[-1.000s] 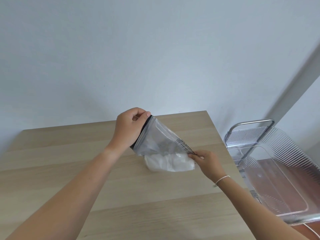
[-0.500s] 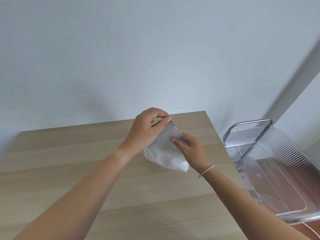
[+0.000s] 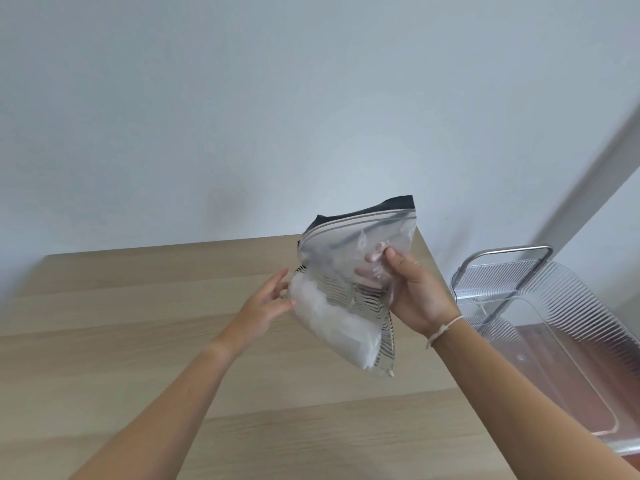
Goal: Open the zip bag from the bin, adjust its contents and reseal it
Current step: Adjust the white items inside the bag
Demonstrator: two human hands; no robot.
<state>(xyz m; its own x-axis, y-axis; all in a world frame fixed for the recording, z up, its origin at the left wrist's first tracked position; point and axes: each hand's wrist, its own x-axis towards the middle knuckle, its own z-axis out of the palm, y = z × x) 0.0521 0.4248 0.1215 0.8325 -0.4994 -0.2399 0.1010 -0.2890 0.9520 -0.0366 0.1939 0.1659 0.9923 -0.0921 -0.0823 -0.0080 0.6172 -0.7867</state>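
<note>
Zip bag [image 3: 349,268]: clear, soft plastic with a dark band along the top edge and a pale zip strip just under it; held up in the air above the far right part of the table, top edge tilted up to the right; whether the zip is fully sealed, hard to make out.
Contents [image 3: 332,320]: white, crumpled, soft-looking stuff bunched in the lower left of the bag, beside a piece with thin black-and-white stripes [image 3: 367,306]; exact nature of both unclear through the plastic.
Right hand [image 3: 412,296]: gripping the bag's right side, thumb on the near face, fingers [image 3: 372,268] behind the film and seen blurred through it; thin white band [image 3: 445,329] around the wrist.
Left hand [image 3: 266,306]: spread loosely, fingertips touching the bag's lower left edge at the white bulge; nothing clasped.
Table [image 3: 138,323]: light wood, long pale grain bands, flat; near edge cut off by the frame.
Bin [image 3: 554,323]: clear, ribbed plastic with rounded corners, to the right of the table and lower; partly cut off at the right edge; a grey metal frame [image 3: 512,252] at its far end.
Wall [image 3: 277,98]: plain, pale, smooth.
</note>
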